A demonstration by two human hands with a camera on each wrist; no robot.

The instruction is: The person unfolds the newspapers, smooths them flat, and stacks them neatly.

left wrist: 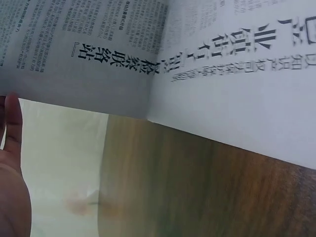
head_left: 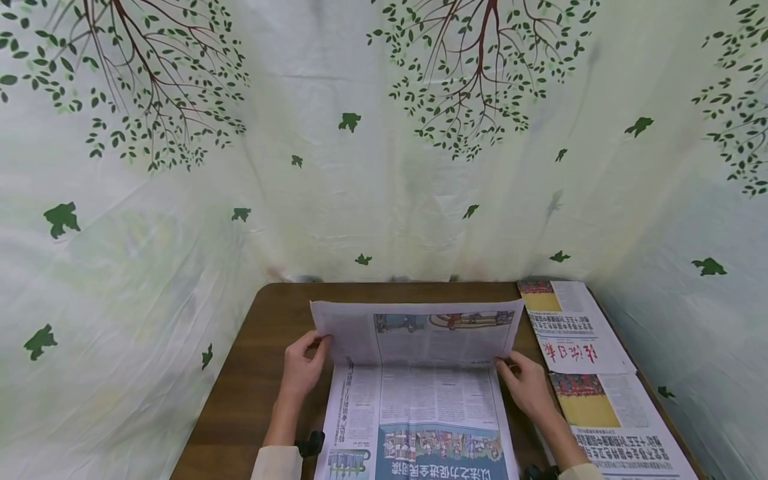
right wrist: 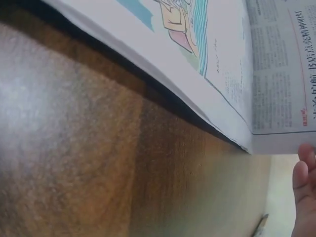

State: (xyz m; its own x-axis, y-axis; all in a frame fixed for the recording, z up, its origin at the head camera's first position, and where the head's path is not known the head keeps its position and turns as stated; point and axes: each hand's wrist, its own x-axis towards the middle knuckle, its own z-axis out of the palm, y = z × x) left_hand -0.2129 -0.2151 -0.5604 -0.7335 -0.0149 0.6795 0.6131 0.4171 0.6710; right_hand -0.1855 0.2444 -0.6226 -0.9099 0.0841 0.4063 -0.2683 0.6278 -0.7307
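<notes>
A newspaper (head_left: 441, 393) lies on the brown table with its far part lifted upright along a crease across the sheet. My left hand (head_left: 304, 367) pinches the left edge of that raised part between thumb and fingers. At the opposite edge, near the crease, my right hand (head_left: 528, 387) pinches the paper too. The left wrist view has the newspaper (left wrist: 113, 59) bent at its fold, with part of the left hand (left wrist: 12, 173) at the border. In the right wrist view, fingertips of the right hand (right wrist: 306, 192) meet the paper's lower edge.
Two folded newspapers lie along the table's right side, one farther back (head_left: 576, 333) and one nearer (head_left: 624, 427). The wooden table (head_left: 240, 400) ends against a pale curtain (head_left: 420, 220) printed with trees and green birds, which also hangs on both sides.
</notes>
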